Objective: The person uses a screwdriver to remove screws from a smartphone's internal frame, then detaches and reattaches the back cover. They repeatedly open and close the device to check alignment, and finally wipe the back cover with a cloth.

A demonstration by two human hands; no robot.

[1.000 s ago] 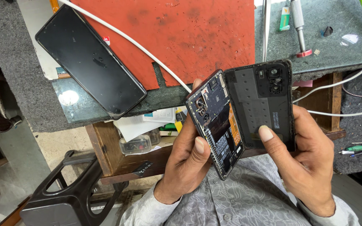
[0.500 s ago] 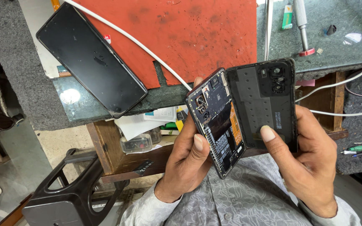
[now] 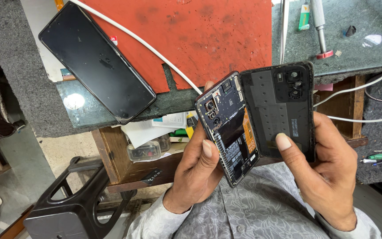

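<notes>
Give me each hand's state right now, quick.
Left hand: closed on the opened phone body, thumb on its inner side.
Right hand: closed on the black back cover, thumb on its inner face.

Two hands are in view — the left hand (image 3: 197, 172) and the right hand (image 3: 328, 172), one thing in each. Two phones: one opened phone (image 3: 227, 128) with its insides bare, at the near middle, and one whole black phone (image 3: 96, 62) lying far left. One detached back cover (image 3: 279, 110), just right of the opened phone. One red mat (image 3: 200, 31) on the bench. White cables (image 3: 138, 40) — three strands show, one far left of centre, two at the right. One black stool (image 3: 78, 199), near left. One silver screwdriver (image 3: 320, 26), far right.
</notes>
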